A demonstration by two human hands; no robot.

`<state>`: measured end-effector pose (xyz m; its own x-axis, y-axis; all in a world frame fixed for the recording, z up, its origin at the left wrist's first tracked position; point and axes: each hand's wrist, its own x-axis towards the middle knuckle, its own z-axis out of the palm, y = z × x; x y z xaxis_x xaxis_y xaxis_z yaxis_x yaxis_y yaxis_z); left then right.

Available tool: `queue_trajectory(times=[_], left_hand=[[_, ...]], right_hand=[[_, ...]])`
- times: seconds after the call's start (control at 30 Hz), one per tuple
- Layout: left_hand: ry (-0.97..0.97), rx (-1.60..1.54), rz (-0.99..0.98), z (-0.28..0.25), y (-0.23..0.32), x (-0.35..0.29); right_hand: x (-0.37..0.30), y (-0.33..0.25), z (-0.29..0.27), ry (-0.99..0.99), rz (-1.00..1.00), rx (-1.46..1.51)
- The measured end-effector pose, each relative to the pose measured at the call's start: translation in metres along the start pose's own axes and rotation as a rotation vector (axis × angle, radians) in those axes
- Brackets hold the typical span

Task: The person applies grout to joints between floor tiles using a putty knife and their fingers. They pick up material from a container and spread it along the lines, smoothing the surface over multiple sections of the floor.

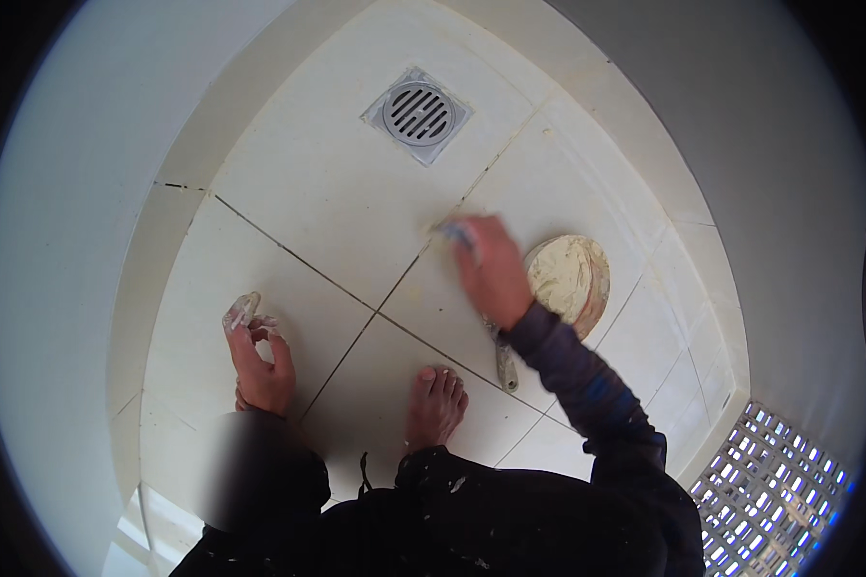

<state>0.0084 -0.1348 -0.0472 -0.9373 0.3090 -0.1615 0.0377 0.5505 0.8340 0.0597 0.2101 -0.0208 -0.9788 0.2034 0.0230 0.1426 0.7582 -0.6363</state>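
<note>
My right hand [491,269] is closed on a small blue-grey tool [455,231], blurred by motion. The tool's far end is at the tile joint, where pale paste shows. Just right of that hand stands a round tub of cream-coloured paste [568,274]. Beside the tub lies a paste-stained tool handle [507,368]; its other end is hidden behind my wrist. My left hand [263,370] hovers at the left above the tiles, fingers loosely curled and apart, with white paste on the fingertips. I see nothing clearly held in it.
Large white floor tiles [298,183] meet in dark joints. A square metal floor drain [419,113] is set in at the far side. Low skirting and pale walls [87,192] close in on both sides. My bare foot [438,409] stands near; a grey slatted mat [775,490] lies lower right.
</note>
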Motion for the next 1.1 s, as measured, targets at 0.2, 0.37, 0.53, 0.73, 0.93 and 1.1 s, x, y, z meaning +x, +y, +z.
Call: queue_trajectory(times=[0.2,0.37,0.53,0.73,0.93,1.1], left_hand=[[0.008,-0.021,-0.005,0.005,0.003,0.0],[0.011,0.029,-0.039,-0.003,-0.001,0.0],[0.002,0.009,-0.036,-0.001,-0.002,0.002],[0.008,-0.005,-0.017,-0.001,0.006,0.002],[0.003,-0.007,-0.007,0.001,0.006,0.003],[0.031,-0.011,0.01,-0.004,0.007,0.0]], right_hand=[[0.096,0.17,-0.105,0.293,0.2,-0.498],[0.034,0.062,-0.017,0.162,0.098,-0.255],[-0.063,-0.065,0.038,-0.202,-0.016,0.077],[0.037,0.035,-0.045,0.197,-0.105,-0.223],[0.024,0.087,-0.048,0.092,-0.246,-0.409],[0.035,0.087,-0.082,0.04,0.031,-0.307]])
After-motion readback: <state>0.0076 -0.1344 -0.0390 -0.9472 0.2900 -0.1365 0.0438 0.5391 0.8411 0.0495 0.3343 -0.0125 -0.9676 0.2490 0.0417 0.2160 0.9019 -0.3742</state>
